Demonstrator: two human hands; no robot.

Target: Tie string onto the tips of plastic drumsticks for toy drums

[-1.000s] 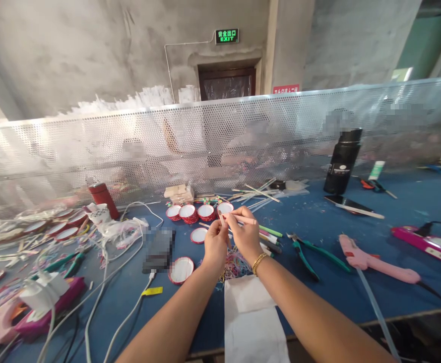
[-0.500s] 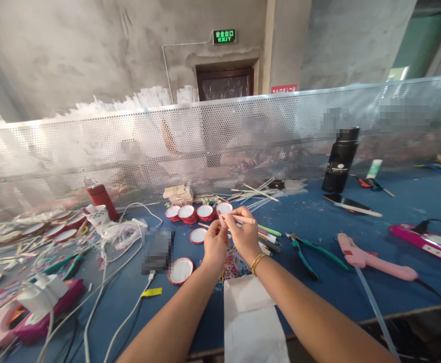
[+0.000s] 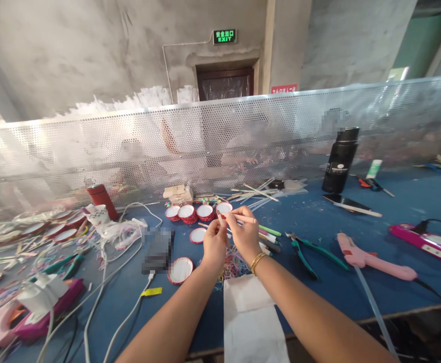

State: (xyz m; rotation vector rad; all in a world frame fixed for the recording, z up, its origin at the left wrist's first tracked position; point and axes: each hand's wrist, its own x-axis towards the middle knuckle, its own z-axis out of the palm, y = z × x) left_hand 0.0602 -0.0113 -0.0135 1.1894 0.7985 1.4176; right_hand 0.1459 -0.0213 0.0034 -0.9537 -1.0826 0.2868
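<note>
Working left to right:
Far left: pink glue gun (image 3: pixel 1 322) and white cables (image 3: pixel 103 287) lie well clear of my hands.
Left hand (image 3: pixel 214 244): my fingers are pinched on a thin pale stick (image 3: pixel 220 220), held upright above the rubber bands (image 3: pixel 233 264).
Right hand (image 3: pixel 245 234): my fingers are closed on a pink stick (image 3: pixel 245 218), its tip meeting the pale one.
Doing it well: I judge both sticks need a firm, steady pinch close to the joint.
Right: green pliers (image 3: pixel 307 252) and another pink glue gun (image 3: pixel 375 262) rest on the blue tabletop (image 3: pixel 356 297).
</note>
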